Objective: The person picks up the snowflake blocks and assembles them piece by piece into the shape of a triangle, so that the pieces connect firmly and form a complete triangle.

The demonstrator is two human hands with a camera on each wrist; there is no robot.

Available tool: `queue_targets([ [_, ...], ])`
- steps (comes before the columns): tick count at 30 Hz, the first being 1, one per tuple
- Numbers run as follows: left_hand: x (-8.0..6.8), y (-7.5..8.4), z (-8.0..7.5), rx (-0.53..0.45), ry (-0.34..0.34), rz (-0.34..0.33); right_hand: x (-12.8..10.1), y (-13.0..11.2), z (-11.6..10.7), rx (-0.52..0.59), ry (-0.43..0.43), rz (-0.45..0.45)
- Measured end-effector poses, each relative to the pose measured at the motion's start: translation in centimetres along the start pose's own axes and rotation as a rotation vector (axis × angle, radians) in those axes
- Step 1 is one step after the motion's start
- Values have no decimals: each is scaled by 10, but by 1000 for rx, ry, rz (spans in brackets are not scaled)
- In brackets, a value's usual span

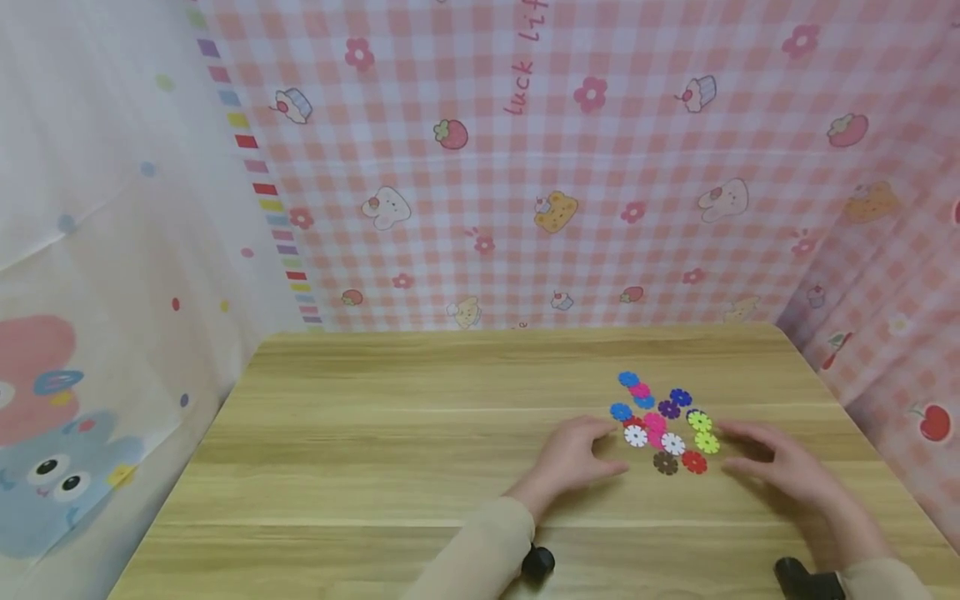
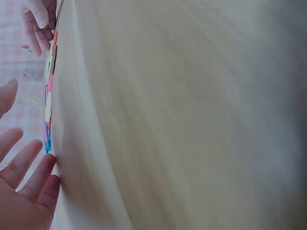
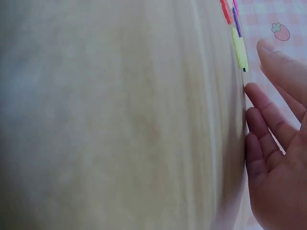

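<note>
A loose cluster of flat, notched plastic discs in several colours lies on the right half of the wooden table, some overlapping. My left hand [image 1: 573, 454] rests at the cluster's left side, fingers spread and holding nothing, close to a blue disc [image 1: 621, 412] and a white disc [image 1: 635, 436]. On the other side my right hand [image 1: 780, 458] is held with thumb and fingers apart, near a yellow disc [image 1: 707, 442] and a red disc [image 1: 694, 462]. A brown disc [image 1: 665, 463] lies at the near edge. In both wrist views the discs appear edge-on, beyond the fingertips.
The wooden table [image 1: 360, 450] extends left and toward the back. Behind it hangs a pink checked cloth [image 1: 480, 183], with a white printed cloth [image 1: 112, 208] at the left. Black wrist devices [image 1: 537, 564] sit at the sleeves.
</note>
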State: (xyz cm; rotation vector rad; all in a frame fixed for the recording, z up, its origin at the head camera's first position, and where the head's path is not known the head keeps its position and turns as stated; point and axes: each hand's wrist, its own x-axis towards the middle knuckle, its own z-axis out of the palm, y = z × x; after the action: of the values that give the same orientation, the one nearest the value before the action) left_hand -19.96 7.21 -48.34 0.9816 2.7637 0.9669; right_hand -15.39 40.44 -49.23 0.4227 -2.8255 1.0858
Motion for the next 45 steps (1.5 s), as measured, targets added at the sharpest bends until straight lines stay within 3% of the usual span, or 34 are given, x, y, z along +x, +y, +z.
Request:
queue_targets([
  [12, 15, 9, 19, 6, 39, -143, 5, 3, 5, 28, 0, -1],
  [18, 18, 9, 24, 65, 27, -185, 7, 7, 7, 36, 3, 6],
  [29, 22, 9, 25, 223, -34, -158, 9, 1, 7, 21, -1, -19],
  [37, 20, 5, 28, 147, 16, -132, 10, 3, 6, 10, -21, 14],
  [45, 19, 5, 31, 72, 51, -142, 8, 6, 7, -28, 2, -8],
])
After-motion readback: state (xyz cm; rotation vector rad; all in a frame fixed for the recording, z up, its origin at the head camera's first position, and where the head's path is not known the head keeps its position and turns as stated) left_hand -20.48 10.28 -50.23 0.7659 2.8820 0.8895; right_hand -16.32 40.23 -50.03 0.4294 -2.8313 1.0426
